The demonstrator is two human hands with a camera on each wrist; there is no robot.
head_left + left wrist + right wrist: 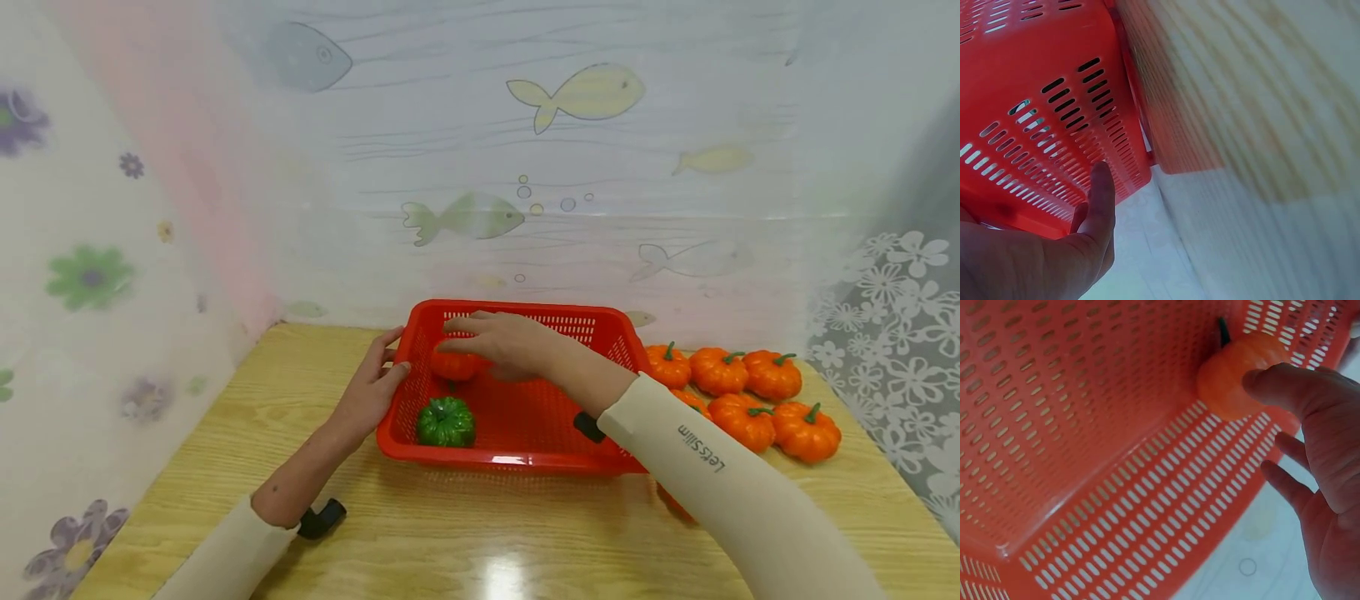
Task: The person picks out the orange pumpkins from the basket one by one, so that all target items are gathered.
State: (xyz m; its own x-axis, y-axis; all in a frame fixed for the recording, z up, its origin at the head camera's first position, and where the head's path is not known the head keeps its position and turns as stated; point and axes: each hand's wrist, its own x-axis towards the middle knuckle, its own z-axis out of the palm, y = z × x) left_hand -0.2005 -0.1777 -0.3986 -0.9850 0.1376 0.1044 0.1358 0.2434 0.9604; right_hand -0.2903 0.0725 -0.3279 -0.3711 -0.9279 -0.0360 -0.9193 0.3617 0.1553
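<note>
A red perforated plastic basket point(517, 460) stands on the table, holding an orange toy pumpkin point(453, 367) at the far left and a green toy pumpkin point(446, 422) at the near left. My left hand point(372, 387) grips the basket's left rim, and in the left wrist view a finger point(1102, 194) lies along the outer wall. Over the inside of the basket is my right hand point(513, 343), its fingers spread and loosely extended above the orange pumpkin. From the right wrist, the thumb overlaps that orange pumpkin point(1229, 384), whose dark stem points upward.
Several more orange pumpkins point(742, 423) sit on the wooden table point(480, 525) right of the basket, one partly hidden beneath the right sleeve point(697, 458). A wall covering with fish drawings point(465, 217) rises behind the table. Flower-patterned coverings stand at both sides.
</note>
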